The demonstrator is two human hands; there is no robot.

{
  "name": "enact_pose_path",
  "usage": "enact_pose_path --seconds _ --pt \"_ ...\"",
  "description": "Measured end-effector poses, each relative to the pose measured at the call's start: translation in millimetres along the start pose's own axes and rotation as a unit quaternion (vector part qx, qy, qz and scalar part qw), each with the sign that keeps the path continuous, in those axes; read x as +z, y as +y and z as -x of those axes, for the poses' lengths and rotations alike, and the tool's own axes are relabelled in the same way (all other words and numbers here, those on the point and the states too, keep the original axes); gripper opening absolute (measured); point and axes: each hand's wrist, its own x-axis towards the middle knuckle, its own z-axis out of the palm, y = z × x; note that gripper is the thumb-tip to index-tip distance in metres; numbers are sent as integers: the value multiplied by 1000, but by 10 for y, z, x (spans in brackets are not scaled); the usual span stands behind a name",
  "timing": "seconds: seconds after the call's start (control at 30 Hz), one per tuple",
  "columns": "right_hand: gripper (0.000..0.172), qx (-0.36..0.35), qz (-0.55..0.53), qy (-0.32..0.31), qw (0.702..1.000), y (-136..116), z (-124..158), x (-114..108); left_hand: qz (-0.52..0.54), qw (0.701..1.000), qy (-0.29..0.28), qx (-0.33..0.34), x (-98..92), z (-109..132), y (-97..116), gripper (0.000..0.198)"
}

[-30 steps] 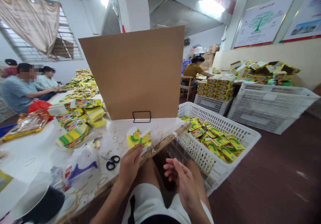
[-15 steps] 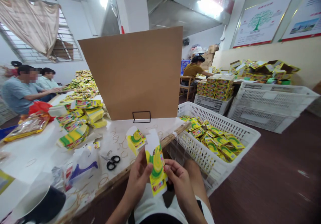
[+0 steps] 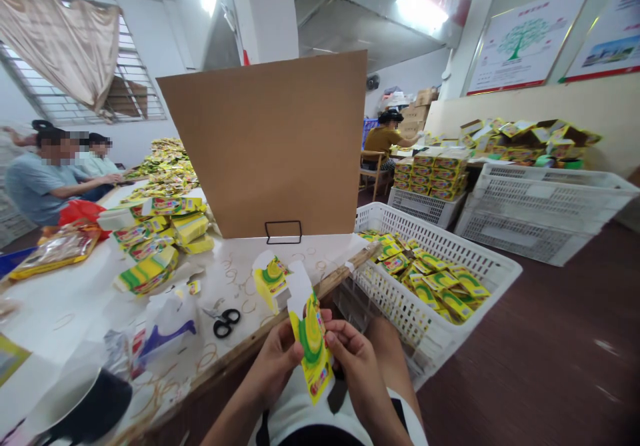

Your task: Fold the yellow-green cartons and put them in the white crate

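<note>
Above my lap, a yellow and green printed carton (image 3: 313, 339) is gripped between both hands, its white end flap standing up at the top. My left hand (image 3: 280, 353) closes on its left edge, thumb on the printed face. On the right edge, my right hand (image 3: 353, 349) pinches the carton with thumb and fingers. Just beyond, another yellow carton piece (image 3: 273, 279) lies on the table edge. Black-handled scissors (image 3: 227, 321) rest to the left among scattered rubber bands.
Right of my knee stands a white basket (image 3: 480, 266) of filled-looking yellow packs (image 3: 425, 276). A large cardboard sheet (image 3: 270, 153) stands upright ahead. Stacked cartons (image 3: 150, 266), a white plastic bag (image 3: 170, 316) and a dark mug (image 3: 95, 403) occupy the left. Other people sit farther off.
The carton has turned and narrowed slightly in my hands, tilting lower. Fingers of my left hand now show behind its right edge. A person at the back right has shifted an arm.
</note>
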Motion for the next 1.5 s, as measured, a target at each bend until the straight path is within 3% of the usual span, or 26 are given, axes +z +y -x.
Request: enact_pose_path --seconds 0.3,0.47,0.57,0.67,0.8,0.9,1.0,1.13,1.23,1.33,1.43,1.5 --pt "24 -67 151 -38 986 -16 28 -25 -51 992 112 19 -36 -45 -142 44" --pt "24 -91 224 3 970 46 68 -9 -124 977 169 32 -46 -86 -235 33" --pt "23 -105 231 33 967 54 58 -33 -204 959 183 65 -25 -89 -218 37" --pt "15 -134 236 41 962 19 34 -69 -233 951 189 80 11 -55 -181 56" --pt "43 -148 236 -11 960 -42 20 -101 -233 958 150 68 18 2 -140 53" --pt "52 -130 211 -52 967 -104 29 -110 -224 969 95 51 -25 25 -83 52" --pt "48 -83 191 -87 974 -215 50 -100 -176 983 48 15 -77 44 0 55" --pt "24 -19 209 -118 971 -393 92 -55 -112 993 -3 -40 -94 87 77 48" --pt "24 -39 254 -108 960 -486 110 -28 -81 994 -44 -50 -69 114 67 37" --pt "24 -95 305 -77 944 -506 106 -29 -76 995 -48 -40 -39 118 30 36" --pt "21 -117 277 -50 952 -468 90 -46 -101 994 -23 -32 -13 106 28 59" --pt "38 -119 250 -40 960 -437 81 -56 -123 992 -22 -29 0 97 50 74"
